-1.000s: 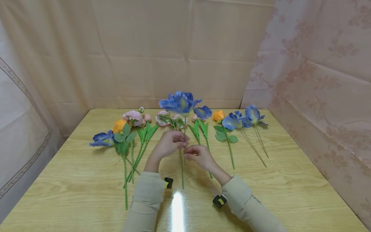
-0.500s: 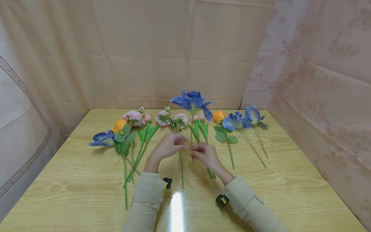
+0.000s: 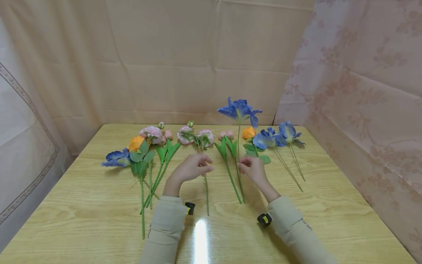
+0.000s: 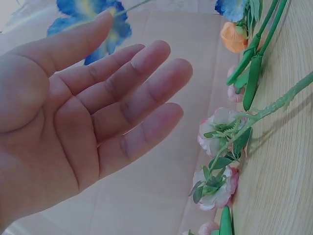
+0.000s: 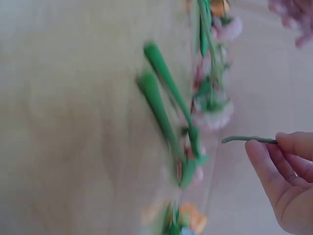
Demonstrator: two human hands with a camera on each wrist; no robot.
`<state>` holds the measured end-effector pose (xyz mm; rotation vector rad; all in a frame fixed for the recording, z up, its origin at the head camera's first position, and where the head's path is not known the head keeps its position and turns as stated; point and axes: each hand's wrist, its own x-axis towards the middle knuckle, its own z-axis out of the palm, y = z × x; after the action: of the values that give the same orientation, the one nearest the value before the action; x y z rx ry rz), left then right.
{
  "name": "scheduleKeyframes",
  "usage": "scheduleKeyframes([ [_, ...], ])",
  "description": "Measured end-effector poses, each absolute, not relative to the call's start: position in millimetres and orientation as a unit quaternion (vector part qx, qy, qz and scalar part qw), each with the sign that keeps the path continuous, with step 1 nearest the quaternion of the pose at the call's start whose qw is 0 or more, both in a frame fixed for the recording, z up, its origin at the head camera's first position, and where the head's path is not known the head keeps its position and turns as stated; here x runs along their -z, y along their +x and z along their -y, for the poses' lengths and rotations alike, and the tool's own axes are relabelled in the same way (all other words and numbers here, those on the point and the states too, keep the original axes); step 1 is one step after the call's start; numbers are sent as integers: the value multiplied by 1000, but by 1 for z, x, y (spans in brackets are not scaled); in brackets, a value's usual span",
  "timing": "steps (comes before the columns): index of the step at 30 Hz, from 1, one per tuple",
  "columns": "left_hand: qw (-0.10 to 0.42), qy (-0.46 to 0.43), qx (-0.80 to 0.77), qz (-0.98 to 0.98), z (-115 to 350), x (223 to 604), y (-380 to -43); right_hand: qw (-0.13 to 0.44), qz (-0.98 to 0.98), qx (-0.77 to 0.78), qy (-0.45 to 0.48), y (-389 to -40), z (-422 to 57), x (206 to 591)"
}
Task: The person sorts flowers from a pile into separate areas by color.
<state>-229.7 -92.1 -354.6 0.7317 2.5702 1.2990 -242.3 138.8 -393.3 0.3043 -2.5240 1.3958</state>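
Note:
My right hand (image 3: 254,170) pinches the thin stem of a blue iris (image 3: 240,110) between thumb and fingers. The bloom stands upright above the table, and the stem's lower end (image 5: 239,139) pokes out past the fingertips in the right wrist view. My left hand (image 4: 98,107) holds nothing; its fingers are relaxed and slightly bent, with the palm showing. In the head view it hovers over the stem of a pink-and-white flower (image 3: 206,138) that lies on the table. Two pink tulips (image 3: 226,135) with green leaves lie just left of my right hand.
On the wooden table (image 3: 99,220), an orange rose (image 3: 248,132) and two blue irises (image 3: 287,132) lie at the right. To the left lie another blue iris (image 3: 116,158), an orange rose (image 3: 136,143), a pink flower (image 3: 151,133) and tulips (image 3: 168,135). Curtains hang behind.
My right hand has moved to the right with the blue iris, away from my left hand. The left hand's fingers have come off the iris stem, and that hand stays nearly in place.

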Motion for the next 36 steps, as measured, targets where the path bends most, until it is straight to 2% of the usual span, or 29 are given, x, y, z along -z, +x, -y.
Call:
scheduleKeyframes([
  [11,98,249,-422,-866,92,356,-231,121,885,-449,-3,-259,-198,378],
  [23,113,247,-412,-870,93,355,-228,191,915,-348,-73,-262,-246,369],
  [32,122,255,-410,-867,93,357,-229,152,946,-273,-81,-265,-266,366],
  [36,128,255,-408,-867,94,357,-229,126,945,-291,-75,-267,-271,371],
])
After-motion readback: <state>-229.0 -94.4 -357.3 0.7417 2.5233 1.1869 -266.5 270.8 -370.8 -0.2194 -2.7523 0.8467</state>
